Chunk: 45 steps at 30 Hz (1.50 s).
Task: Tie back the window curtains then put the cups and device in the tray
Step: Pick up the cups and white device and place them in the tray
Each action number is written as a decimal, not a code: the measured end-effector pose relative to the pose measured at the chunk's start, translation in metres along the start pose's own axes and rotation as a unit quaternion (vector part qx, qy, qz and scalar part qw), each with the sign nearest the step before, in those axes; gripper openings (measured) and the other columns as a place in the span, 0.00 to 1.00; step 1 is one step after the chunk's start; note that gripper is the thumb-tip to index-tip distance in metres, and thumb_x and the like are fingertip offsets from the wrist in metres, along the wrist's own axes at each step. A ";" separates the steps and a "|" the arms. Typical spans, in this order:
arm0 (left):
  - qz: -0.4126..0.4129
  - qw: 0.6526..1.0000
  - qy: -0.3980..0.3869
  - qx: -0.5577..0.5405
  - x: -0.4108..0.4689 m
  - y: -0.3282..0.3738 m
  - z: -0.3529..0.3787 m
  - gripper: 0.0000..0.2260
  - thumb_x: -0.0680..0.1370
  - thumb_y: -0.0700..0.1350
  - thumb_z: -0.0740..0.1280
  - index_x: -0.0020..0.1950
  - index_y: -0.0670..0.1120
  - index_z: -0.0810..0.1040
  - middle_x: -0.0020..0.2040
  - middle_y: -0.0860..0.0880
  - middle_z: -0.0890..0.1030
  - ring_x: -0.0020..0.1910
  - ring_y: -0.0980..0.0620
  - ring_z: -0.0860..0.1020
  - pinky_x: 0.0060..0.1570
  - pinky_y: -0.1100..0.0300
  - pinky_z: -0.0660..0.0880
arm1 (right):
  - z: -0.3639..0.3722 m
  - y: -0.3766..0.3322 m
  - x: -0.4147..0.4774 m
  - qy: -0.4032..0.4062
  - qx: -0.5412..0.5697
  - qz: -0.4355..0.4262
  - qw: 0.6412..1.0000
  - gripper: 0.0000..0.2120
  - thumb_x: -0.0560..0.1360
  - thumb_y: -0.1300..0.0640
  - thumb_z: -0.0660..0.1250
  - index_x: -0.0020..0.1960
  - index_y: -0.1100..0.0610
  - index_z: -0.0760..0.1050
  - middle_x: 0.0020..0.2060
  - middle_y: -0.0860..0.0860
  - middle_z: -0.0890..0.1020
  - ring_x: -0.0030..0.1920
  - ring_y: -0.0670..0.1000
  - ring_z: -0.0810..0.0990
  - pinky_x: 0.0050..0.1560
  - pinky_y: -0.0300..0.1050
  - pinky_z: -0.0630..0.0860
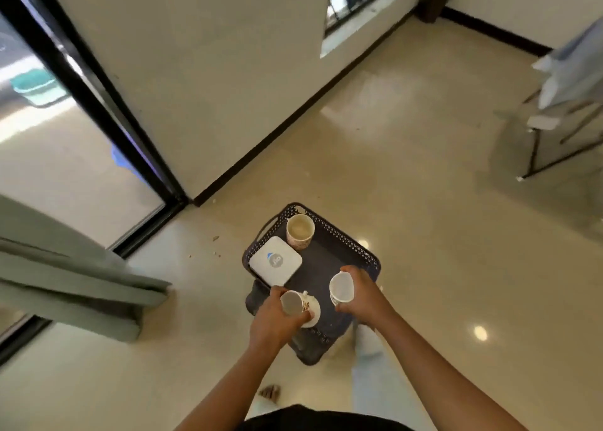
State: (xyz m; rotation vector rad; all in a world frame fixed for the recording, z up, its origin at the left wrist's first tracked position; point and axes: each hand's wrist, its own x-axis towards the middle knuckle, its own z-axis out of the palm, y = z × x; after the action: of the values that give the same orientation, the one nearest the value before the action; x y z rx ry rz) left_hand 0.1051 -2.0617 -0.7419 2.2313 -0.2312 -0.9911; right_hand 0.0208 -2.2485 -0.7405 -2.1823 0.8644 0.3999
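Head view, looking down: the left hand (277, 319) curls round a small white cup (291, 302), mouth tipped toward the camera. The right hand (365, 296) grips a second white cup (341, 288) by its side. Both are over the near end of the dark tray (342, 237), so the drop is straight down and short, the right hand nearer the bare patch of tray floor. Touching the left hand's cup is a patterned white piece (312, 310), possibly a third cup; blur hides which. Beyond the hands the white device (275, 261) lies flat against the tray's left rim, and a tan paper cup (300, 231) stands upright at the far corner. The tray's long axis runs away from the person. A grey-green curtain (65, 277) hangs gathered well to the left.
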 end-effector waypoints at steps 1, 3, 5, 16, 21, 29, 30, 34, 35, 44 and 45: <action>-0.021 1.000 0.020 -0.009 0.009 0.004 0.014 0.26 0.67 0.57 0.75 0.60 0.53 0.68 0.52 0.55 0.77 0.53 0.51 0.78 0.48 0.58 0.72 | -0.006 0.006 0.021 -0.020 -0.020 -0.020 0.999 0.41 0.63 0.57 0.77 0.70 0.52 0.61 0.66 0.53 0.66 0.65 0.55 0.69 0.63 0.46 0.68; -0.061 0.996 0.066 -0.016 0.029 0.011 0.045 0.29 0.67 0.59 0.73 0.64 0.56 0.66 0.58 0.53 0.77 0.56 0.51 0.77 0.49 0.58 0.73 | -0.015 0.019 0.062 -0.062 -0.076 -0.066 0.993 0.40 0.64 0.55 0.77 0.70 0.52 0.61 0.66 0.53 0.67 0.66 0.55 0.68 0.64 0.46 0.67; -0.102 0.989 0.105 -0.001 0.042 0.015 0.073 0.32 0.69 0.61 0.70 0.70 0.59 0.62 0.63 0.52 0.75 0.60 0.49 0.76 0.51 0.56 0.73 | -0.020 0.031 0.093 -0.105 -0.142 -0.114 0.978 0.39 0.65 0.53 0.76 0.71 0.52 0.61 0.67 0.52 0.67 0.66 0.55 0.67 0.64 0.46 0.66; -0.341 0.905 0.249 0.046 0.074 0.047 0.180 0.27 0.72 0.67 0.62 0.60 0.50 0.68 0.58 0.51 0.75 0.53 0.49 0.78 0.55 0.49 0.66 | -0.023 0.096 0.155 -0.256 -0.291 -0.262 0.884 0.39 0.66 0.56 0.75 0.71 0.52 0.59 0.67 0.50 0.66 0.66 0.54 0.65 0.60 0.48 0.72; -0.339 0.896 0.264 0.114 0.104 0.032 0.187 0.28 0.72 0.70 0.59 0.59 0.49 0.68 0.54 0.50 0.77 0.49 0.49 0.79 0.51 0.50 0.65 | -0.006 0.106 0.175 -0.227 -0.286 -0.287 0.886 0.40 0.67 0.57 0.74 0.73 0.53 0.57 0.68 0.50 0.66 0.67 0.53 0.64 0.62 0.47 0.71; -0.230 0.908 0.290 0.196 0.114 0.021 0.203 0.35 0.70 0.69 0.64 0.72 0.52 0.64 0.64 0.50 0.74 0.58 0.48 0.76 0.55 0.49 0.70 | -0.002 0.122 0.191 -0.231 -0.279 -0.312 0.878 0.40 0.68 0.55 0.74 0.74 0.52 0.56 0.69 0.51 0.65 0.68 0.53 0.65 0.63 0.48 0.70; -0.197 0.920 0.282 0.187 0.113 0.018 0.206 0.37 0.70 0.65 0.68 0.74 0.53 0.62 0.68 0.49 0.72 0.61 0.47 0.75 0.56 0.48 0.70 | -0.004 0.123 0.191 -0.237 -0.278 -0.315 0.876 0.42 0.68 0.54 0.75 0.75 0.51 0.55 0.70 0.51 0.64 0.69 0.53 0.64 0.64 0.49 0.70; -0.132 0.940 0.253 0.186 0.109 0.010 0.215 0.37 0.71 0.47 0.73 0.76 0.55 0.59 0.73 0.45 0.67 0.64 0.42 0.73 0.55 0.47 0.74 | -0.012 0.127 0.192 -0.241 -0.286 -0.330 0.866 0.45 0.67 0.53 0.75 0.76 0.49 0.53 0.72 0.51 0.61 0.70 0.53 0.62 0.66 0.49 0.69; -0.130 0.939 0.263 0.182 0.110 0.008 0.215 0.36 0.71 0.45 0.73 0.75 0.54 0.61 0.70 0.44 0.70 0.61 0.41 0.75 0.52 0.48 0.75 | -0.013 0.128 0.191 -0.239 -0.284 -0.333 0.867 0.44 0.67 0.54 0.75 0.76 0.49 0.53 0.72 0.51 0.61 0.70 0.53 0.63 0.66 0.49 0.69; -0.185 0.896 0.358 0.187 0.101 0.003 0.221 0.33 0.60 0.56 0.80 0.63 0.52 0.77 0.50 0.48 0.79 0.48 0.46 0.78 0.48 0.51 0.72 | -0.011 0.119 0.192 -0.212 -0.254 -0.327 0.885 0.38 0.69 0.55 0.74 0.73 0.51 0.59 0.68 0.49 0.67 0.67 0.52 0.67 0.63 0.47 0.70; -0.189 0.890 0.366 0.195 0.102 0.003 0.223 0.33 0.60 0.57 0.80 0.63 0.51 0.77 0.50 0.48 0.79 0.48 0.46 0.78 0.50 0.51 0.70 | -0.010 0.116 0.193 -0.208 -0.251 -0.329 0.886 0.38 0.69 0.55 0.74 0.73 0.51 0.59 0.67 0.50 0.67 0.67 0.52 0.67 0.63 0.47 0.71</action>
State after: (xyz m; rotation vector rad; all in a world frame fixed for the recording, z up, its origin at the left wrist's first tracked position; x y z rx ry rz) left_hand 0.0171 -2.2197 -0.9076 2.9181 0.3939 -0.2119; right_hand 0.0806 -2.4021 -0.8948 -2.5388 -0.2680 0.7604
